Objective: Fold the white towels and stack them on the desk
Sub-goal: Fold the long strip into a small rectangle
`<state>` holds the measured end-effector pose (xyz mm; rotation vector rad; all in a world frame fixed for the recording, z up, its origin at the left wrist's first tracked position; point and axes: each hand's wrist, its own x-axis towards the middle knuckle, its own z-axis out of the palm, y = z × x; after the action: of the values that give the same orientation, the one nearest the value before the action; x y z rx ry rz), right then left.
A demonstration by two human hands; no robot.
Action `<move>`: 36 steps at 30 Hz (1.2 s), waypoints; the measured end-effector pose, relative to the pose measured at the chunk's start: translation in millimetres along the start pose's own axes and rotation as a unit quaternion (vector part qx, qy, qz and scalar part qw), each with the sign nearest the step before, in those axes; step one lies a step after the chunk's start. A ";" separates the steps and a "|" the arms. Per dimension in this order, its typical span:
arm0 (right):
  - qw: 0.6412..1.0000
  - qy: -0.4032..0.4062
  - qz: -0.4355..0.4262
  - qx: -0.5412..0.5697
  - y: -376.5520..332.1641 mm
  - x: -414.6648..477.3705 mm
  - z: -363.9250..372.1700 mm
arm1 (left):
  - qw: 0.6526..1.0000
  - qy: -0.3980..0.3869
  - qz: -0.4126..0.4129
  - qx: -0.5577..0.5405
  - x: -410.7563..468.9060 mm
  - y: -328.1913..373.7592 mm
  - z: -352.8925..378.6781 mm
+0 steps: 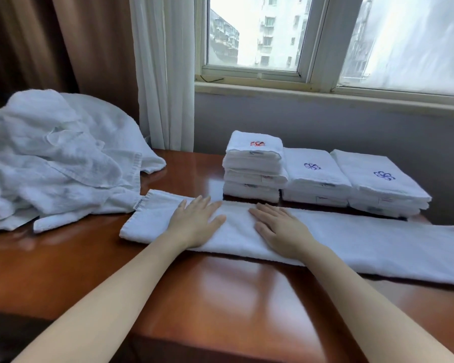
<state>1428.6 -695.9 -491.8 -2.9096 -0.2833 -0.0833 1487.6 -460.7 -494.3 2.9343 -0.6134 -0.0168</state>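
My left hand, right hand, both spread flat on long towel, desk middle, folded stacks far edge, heap left edge

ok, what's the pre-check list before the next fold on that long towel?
1. Left hand flat on the long towel: ok.
2. Right hand flat on it: ok.
3. Towel lies as a smooth strip on the desk: ok.
4. Towel's right end fully on the desk: cannot tell, it runs out of frame.
5. Unfolded pile clear of the towel's left end: cannot tell, its edge lies very close.
6. Folded stacks upright behind: ok.
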 end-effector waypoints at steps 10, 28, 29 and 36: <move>1.000 -0.019 -0.014 0.017 -36.3 -31.5 8.7 | 0.999 -0.020 -0.001 0.028 -39.0 -17.8 -2.4; 0.961 0.141 0.206 0.119 80.8 -156.8 -48.3 | 0.977 -0.017 0.208 -0.043 -44.1 204.5 3.2; 0.956 0.154 0.223 0.114 87.4 -165.9 -50.8 | 0.974 -0.017 0.222 -0.037 -42.9 217.0 6.0; 0.923 0.190 0.331 0.047 139.3 -231.3 -58.4 | 0.968 -0.056 0.242 0.013 -27.7 285.0 33.6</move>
<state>1227.3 -884.8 -481.7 -2.6496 0.7306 -0.4913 1347.5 -712.6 -487.4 2.7361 -1.3375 -0.1221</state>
